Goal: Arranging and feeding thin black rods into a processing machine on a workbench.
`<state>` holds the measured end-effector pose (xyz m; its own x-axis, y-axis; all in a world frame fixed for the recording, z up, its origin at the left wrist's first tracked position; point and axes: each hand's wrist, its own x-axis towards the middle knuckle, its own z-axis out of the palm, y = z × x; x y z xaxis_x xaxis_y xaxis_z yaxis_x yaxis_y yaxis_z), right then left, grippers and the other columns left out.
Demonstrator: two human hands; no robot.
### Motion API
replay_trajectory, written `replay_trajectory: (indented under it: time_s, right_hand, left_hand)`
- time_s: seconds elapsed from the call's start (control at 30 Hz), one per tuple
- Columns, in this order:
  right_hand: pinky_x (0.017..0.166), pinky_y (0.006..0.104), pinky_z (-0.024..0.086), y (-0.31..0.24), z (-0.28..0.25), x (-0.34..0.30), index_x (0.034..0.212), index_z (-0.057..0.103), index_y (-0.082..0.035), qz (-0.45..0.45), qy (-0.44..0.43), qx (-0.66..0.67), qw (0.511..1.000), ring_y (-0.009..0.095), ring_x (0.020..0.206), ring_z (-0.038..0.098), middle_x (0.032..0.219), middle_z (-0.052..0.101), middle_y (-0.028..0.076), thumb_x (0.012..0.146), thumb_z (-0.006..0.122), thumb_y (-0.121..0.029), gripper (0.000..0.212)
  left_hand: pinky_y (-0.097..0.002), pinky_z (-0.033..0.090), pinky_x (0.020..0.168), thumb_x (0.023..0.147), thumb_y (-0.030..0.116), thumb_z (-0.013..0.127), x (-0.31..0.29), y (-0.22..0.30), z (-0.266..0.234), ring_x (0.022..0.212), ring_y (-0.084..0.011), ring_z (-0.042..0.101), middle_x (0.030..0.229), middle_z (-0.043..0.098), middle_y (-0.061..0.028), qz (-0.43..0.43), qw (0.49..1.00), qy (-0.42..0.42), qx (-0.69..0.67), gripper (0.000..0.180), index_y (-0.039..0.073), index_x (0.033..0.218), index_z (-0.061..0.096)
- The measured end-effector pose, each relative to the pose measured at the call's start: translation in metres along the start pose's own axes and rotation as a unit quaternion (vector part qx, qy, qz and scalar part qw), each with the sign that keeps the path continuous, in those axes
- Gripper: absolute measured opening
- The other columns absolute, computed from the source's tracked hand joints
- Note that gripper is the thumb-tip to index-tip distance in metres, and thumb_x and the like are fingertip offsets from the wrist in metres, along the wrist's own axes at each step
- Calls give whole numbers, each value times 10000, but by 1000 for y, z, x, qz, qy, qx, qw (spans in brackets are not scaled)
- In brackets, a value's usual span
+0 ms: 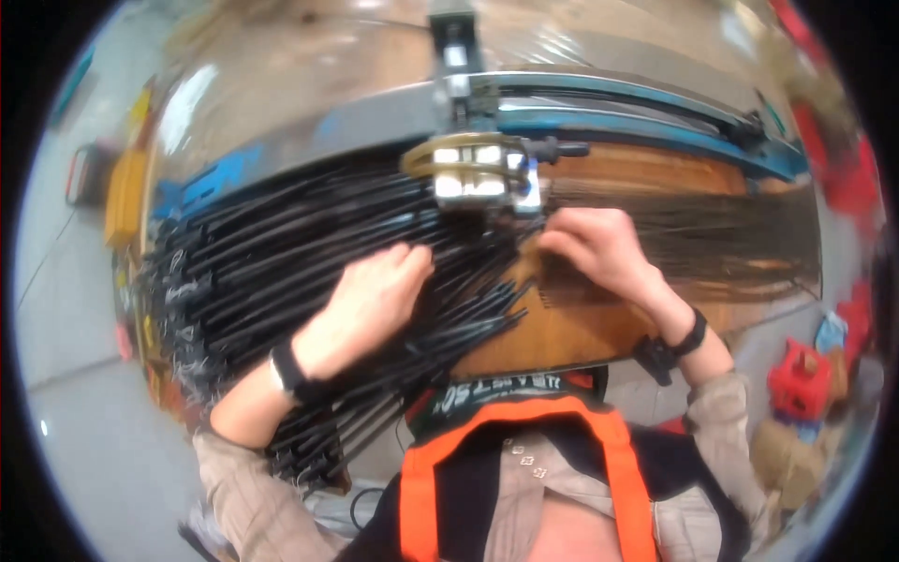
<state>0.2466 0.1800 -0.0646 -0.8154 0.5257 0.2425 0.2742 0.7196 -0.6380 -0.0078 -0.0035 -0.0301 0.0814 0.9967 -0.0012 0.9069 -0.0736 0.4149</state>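
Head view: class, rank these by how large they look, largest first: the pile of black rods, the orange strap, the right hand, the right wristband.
1. Pile of black rods
2. Orange strap
3. Right hand
4. Right wristband

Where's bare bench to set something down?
Bare wood shows at the near edge, right of the black rods, nearer than the thin dark strands; a slimmer strip borders the blue rail. Crowded: left, covered in rods, and centre, around the machine head.

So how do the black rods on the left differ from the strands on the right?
The black rods look thick; the strands are much finer. The black rods are deep black, while the strands look brownish. The black rods mostly slant, whereas the strands run nearly level. Both are long, laid side by side.
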Motion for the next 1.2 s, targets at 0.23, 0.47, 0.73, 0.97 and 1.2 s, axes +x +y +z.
replay_trajectory:
  time_s: [0.23, 0.47, 0.73, 0.97, 1.2]
  right_hand:
    - [567, 339, 463, -5, 12, -24, 833, 672, -22, 181, 35, 122, 975, 234, 601, 583, 681, 607, 101, 884, 710, -194, 183]
    - [618, 315, 455, -1, 13, -34, 864, 702, -40, 124, 116, 196, 966, 202, 647, 552, 688, 592, 56, 887, 706, -224, 186]
    - [643, 322, 437, 1, -3, -43, 924, 745, -86, 7, 233, 133, 963, 197, 663, 510, 665, 565, 28, 854, 724, -260, 189]
    - [664, 340, 461, 6, -9, -43, 955, 744, -76, -41, 261, 76, 962, 201, 695, 547, 677, 588, 29, 827, 749, -242, 210]
    - [658, 340, 529, 38, -45, -32, 1131, 708, -98, -226, 395, -74, 887, 205, 707, 629, 653, 611, 9, 816, 758, -303, 379]
  left_hand:
    - [-408, 476, 543, 899, 92, 654, 3, 24, -15, 614, -330, 585, 715, 538, -127, 36, 998, 25, 43, 195, 51, 1088, 635]
    - [-397, 468, 540, 882, 75, 676, 7, 44, -30, 602, -315, 579, 726, 547, -124, 43, 997, 30, 58, 263, 63, 1144, 652]
    - [-394, 466, 533, 871, 76, 690, 19, 56, -47, 587, -299, 578, 693, 544, -118, 58, 995, 1, 83, 326, 82, 1194, 654]
    - [-396, 468, 533, 864, 71, 689, 30, 70, -50, 583, -298, 578, 692, 546, -119, 49, 996, -32, 73, 344, 94, 1205, 652]
    - [-439, 478, 597, 853, 8, 642, 90, 102, -71, 682, -363, 589, 781, 577, -169, 153, 985, -22, 73, 277, 55, 1126, 645]
